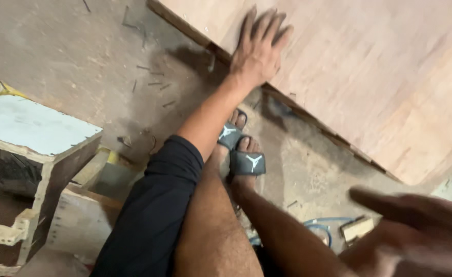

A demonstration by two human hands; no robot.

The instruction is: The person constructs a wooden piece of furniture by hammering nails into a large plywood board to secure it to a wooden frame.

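Observation:
My left hand [259,48] lies flat, fingers spread, on the near edge of a large pale plywood sheet [379,66] that fills the upper right. Its arm, in a black sleeve, reaches out from the lower middle. My right hand [415,231] hovers blurred at the lower right, close to the camera, fingers apart and holding nothing. Below the left arm are my feet in black slide sandals [244,154] on the dusty floor.
A wooden box with a white-painted top [31,128] stands at the left, with more wooden frames below it. Several loose nails [151,77] lie scattered on the grey floor. A blue hose [323,225] and a small wood block [357,228] lie near my right hand.

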